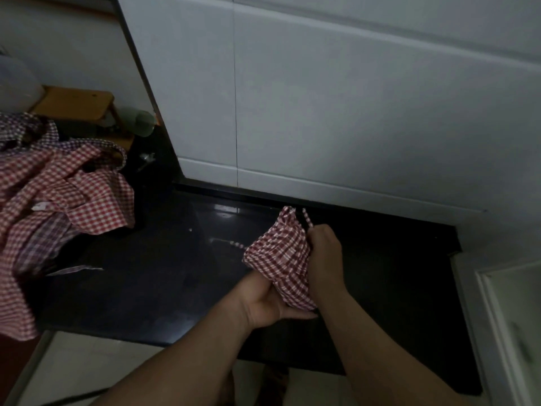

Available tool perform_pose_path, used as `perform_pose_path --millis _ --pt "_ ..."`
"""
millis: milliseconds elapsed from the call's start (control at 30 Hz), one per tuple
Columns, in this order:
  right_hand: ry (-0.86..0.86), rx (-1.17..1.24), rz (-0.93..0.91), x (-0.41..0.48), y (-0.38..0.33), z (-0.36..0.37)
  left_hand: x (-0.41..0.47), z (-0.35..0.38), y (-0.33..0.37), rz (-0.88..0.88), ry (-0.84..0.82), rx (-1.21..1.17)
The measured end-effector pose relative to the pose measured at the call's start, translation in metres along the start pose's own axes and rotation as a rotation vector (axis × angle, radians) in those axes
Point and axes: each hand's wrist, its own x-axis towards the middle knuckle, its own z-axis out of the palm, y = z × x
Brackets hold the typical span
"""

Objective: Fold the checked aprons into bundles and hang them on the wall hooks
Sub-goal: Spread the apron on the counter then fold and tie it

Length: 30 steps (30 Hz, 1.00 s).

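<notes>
**Dark bench (146, 288) below a white tiled wall (351, 112): a half-made bundle that may spring open**

Polished black stone carries the work. One red checked apron, rolled into a bundle (278, 253), is held just above the bench near the wall. The left hand (269, 303) grips its lower end from beneath, thumb along the underside. The right hand (325, 259) is curled round its right flank, close to where a strap (307, 216) sticks up. Both hands are thus clamped on the same cloth, close together. A loose pile of aprons (58, 200) lies well apart at the left, partly hanging over the bench edge. No hooks are in view.

Likely failures, as judged from this position:
- The roll is soft and springy, so easing either grip before the strap is secured would probably let the folds open.
- The strap end is short and free. If it slips from the fingers, there is nothing to hang the bundle by.
- The overhanging pile could slide to the floor if it is tugged or brushed.
- Dim light makes the strap's path hard to follow.
</notes>
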Motion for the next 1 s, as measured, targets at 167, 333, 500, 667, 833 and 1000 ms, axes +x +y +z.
perform_pose_path --millis 167,333,500,667,833,1000 --pt "-0.112 -0.006 0.045 0.012 -0.004 0.003 0.005 -0.008 0.012 0.309 0.190 0.114" --pt "-0.296 -0.142 0.345 0.024 0.025 -0.016 0.019 -0.060 0.033 0.774 0.366 0.983" --pt "-0.312 -0.275 0.379 0.021 0.050 -0.049 0.017 -0.080 0.011 1.128 0.584 1.857" --pt "-0.023 -0.151 0.128 0.041 0.032 -0.051 0.015 -0.073 0.004 1.157 0.472 2.022" --pt "-0.122 -0.251 -0.066 0.033 -0.010 -0.018 0.020 -0.059 0.008 0.847 0.350 1.622" --pt "-0.303 -0.468 -0.055 0.002 0.004 0.000 0.002 -0.025 0.016 0.900 0.415 0.968"
